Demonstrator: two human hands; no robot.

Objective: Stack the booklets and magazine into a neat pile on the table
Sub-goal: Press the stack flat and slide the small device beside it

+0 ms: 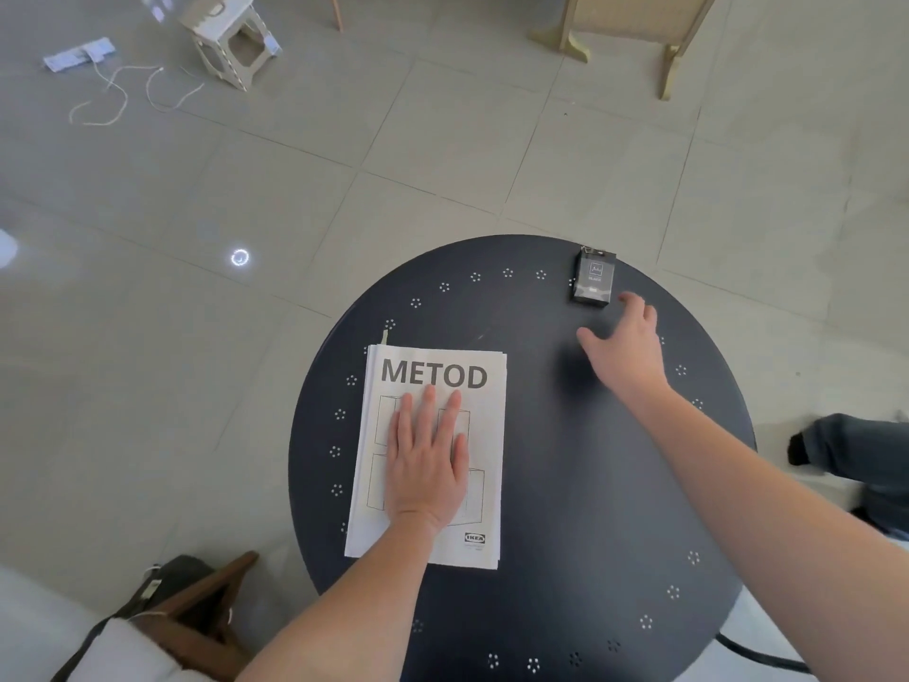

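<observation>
Head view: booklet pile [433, 548], METOD cover on top, sits at the left edge of the round dark table [565, 534], edges roughly squared. Left hand [427, 457] lies flat on it, fingers spread. Right hand [624, 344] hovers open near the far-right edge, just beside a small dark box [594, 278], gripping nothing.

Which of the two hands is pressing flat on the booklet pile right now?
The left hand, palm down on the METOD booklet atop the pile. The right hand is apart from it, reaching toward the small dark box near the table's far edge.
</observation>
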